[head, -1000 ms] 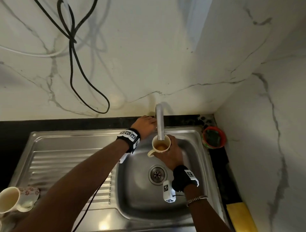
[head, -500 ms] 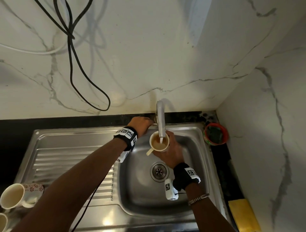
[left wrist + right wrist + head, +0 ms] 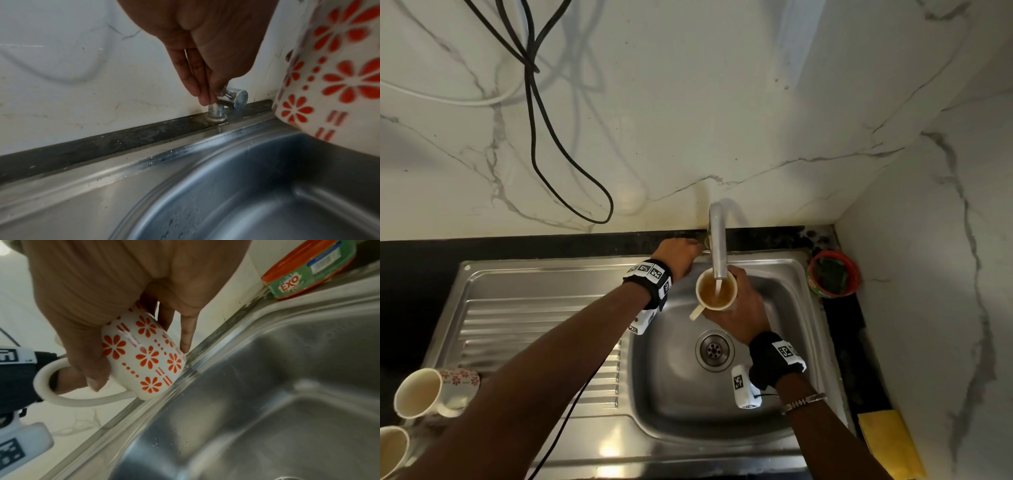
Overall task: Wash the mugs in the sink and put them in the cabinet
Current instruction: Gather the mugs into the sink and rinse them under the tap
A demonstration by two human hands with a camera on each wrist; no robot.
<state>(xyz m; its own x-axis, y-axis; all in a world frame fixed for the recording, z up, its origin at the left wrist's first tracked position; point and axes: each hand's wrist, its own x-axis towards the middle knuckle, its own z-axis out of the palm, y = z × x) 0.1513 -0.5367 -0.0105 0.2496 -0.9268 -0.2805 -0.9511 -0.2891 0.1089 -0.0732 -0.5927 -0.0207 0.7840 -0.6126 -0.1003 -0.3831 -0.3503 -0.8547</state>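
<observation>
Right hand [image 3: 739, 308] grips the flowered mug [image 3: 716, 289] under the faucet spout [image 3: 718, 246] over the sink [image 3: 774, 421]; left hand [image 3: 207, 53] fingertips pinch the tap handle [image 3: 234, 99], thumb hidden

Tight at the tap, open room lower in the basin

In the head view my right hand [image 3: 739, 308] grips the mug [image 3: 716, 290] directly under the tap spout [image 3: 718, 246], so the top centre of the sink [image 3: 784, 421] is blocked, and my left hand [image 3: 677, 253] at the tap handle [image 3: 234, 99] fills the gap between spout and wall. The lower half of the basin around the drain [image 3: 714, 350] lies open. My left forearm crosses the draining board diagonally; two more mugs [image 3: 421, 394] crowd the lower left corner, and the soap tub [image 3: 832, 277] stands at the basin's upper right corner.
</observation>
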